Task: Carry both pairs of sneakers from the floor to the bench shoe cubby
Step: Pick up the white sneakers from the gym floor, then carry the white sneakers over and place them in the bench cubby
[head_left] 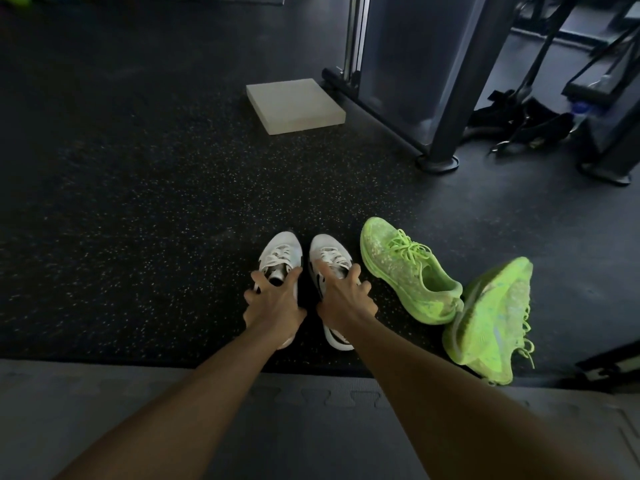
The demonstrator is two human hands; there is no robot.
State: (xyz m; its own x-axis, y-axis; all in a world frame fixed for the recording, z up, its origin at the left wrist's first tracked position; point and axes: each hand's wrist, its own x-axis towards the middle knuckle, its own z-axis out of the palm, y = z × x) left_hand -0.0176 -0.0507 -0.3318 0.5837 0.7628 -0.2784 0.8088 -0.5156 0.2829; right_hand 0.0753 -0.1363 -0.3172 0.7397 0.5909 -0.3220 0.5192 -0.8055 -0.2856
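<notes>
My left grip (273, 303) and right grip (346, 299) each pinch a white sneaker's collar — left sneaker (282, 251), right sneaker (327, 254) — beside the neon-green pair (408, 271).

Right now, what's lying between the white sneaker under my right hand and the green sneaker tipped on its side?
In the head view, the upright green sneaker lies between the right white sneaker and the tipped green sneaker.
</notes>
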